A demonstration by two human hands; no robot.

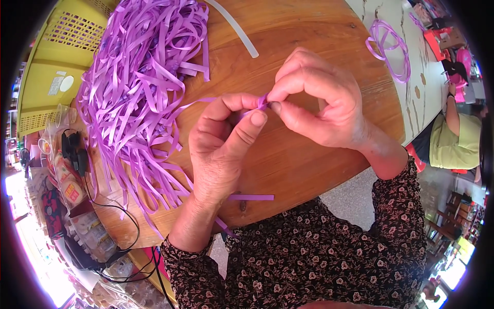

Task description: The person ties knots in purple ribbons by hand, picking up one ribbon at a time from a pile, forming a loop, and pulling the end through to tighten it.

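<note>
Both hands meet above the wooden table, working on one purple ribbon. My left hand pinches it between thumb and forefinger. From the other side, my right hand grips the same small bunched or knotted spot with its fingertips. One end of the ribbon trails leftward behind my left hand toward a large heap of purple ribbons. Some pieces in the heap look knotted. A short ribbon end lies on the table beside my left wrist.
A yellow perforated basket stands at the far left. Below it are a clear container and black cables. A whitish strip lies at the back. Looped purple ribbons rest on a white marbled surface; another person sits beyond.
</note>
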